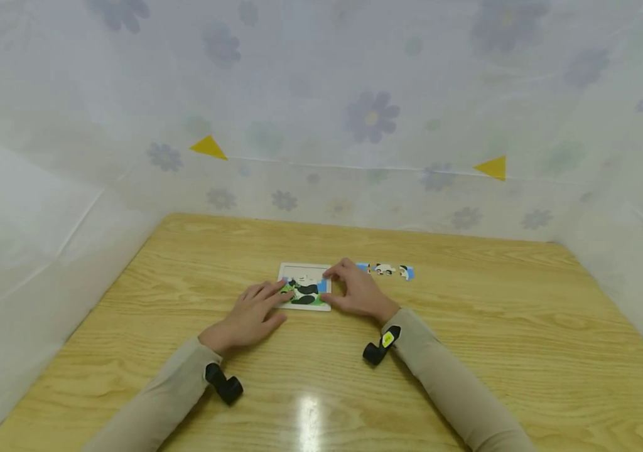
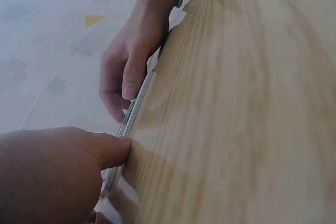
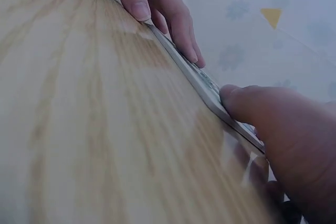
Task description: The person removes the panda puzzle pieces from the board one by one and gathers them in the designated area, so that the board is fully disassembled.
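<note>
A panda jigsaw puzzle point(image 1: 304, 290) lies in a thin white frame point(image 1: 302, 307) on the table. Picture pieces fill its lower part, while the upper strip shows bare white backing. My left hand point(image 1: 252, 314) rests at the left side, its fingers stretched over the panda picture and its thumb by the near edge. At the right edge, my right hand point(image 1: 360, 290) holds the puzzle with bent fingers, the thumb point(image 3: 239, 100) on top near the close corner and the index fingertip farther up the same side. The right wrist view shows the frame point(image 3: 197, 82) edge-on, flat against the wood.
Loose puzzle pieces lie in a row beyond my right hand: a blue one point(image 1: 363, 267) partly hidden by the hand, a panda-face piece point(image 1: 385, 269) and a blue-and-black one point(image 1: 406, 272). A flower-print sheet point(image 1: 321, 188) with yellow triangles borders the wooden table point(image 1: 497, 314).
</note>
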`<control>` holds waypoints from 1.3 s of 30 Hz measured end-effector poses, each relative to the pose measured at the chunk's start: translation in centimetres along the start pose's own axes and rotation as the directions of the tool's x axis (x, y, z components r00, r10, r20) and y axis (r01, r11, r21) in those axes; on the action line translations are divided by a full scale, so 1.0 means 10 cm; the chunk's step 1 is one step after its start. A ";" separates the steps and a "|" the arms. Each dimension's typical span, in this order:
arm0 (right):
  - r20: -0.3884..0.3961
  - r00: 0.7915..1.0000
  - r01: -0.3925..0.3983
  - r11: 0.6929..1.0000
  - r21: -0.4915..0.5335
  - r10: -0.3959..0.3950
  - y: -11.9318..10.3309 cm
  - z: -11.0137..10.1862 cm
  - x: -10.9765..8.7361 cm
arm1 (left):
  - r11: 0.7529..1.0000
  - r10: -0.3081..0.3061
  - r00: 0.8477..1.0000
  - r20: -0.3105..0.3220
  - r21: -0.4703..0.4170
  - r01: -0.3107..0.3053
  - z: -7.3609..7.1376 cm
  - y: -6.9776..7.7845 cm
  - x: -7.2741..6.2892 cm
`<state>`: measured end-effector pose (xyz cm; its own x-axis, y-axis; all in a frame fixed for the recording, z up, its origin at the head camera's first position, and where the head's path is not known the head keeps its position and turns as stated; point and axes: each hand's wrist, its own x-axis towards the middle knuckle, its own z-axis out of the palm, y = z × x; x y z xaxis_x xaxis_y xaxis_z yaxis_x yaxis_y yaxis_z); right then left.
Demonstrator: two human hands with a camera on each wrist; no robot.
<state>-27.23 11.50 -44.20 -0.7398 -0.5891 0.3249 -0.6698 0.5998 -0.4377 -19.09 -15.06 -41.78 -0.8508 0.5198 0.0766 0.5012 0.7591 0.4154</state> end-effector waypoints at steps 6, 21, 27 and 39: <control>0.093 0.994 -0.065 0.998 0.015 0.064 -0.04 -0.05 0.03 | 1.000 -0.008 1.000 0.010 0.001 0.008 0.00 0.00 0.02; 0.196 0.970 -0.169 0.978 0.126 0.143 -0.08 -0.10 0.12 | 1.000 0.000 1.000 0.001 0.004 0.000 -0.01 0.02 0.00; 0.173 0.972 -0.190 0.966 0.178 0.160 -0.08 -0.08 0.11 | 1.000 0.000 1.000 -0.001 -0.002 0.000 -0.01 0.03 0.00; 0.170 0.976 -0.171 0.965 0.198 0.138 -0.09 -0.10 0.11 | 1.000 0.014 1.000 -0.017 0.011 -0.014 0.01 0.02 0.00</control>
<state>-27.51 10.79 -42.62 -0.8038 -0.5839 0.1137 -0.5071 0.5726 -0.6442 -19.01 -14.89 -41.77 -0.8464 0.5234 0.0979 0.5145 0.7564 0.4040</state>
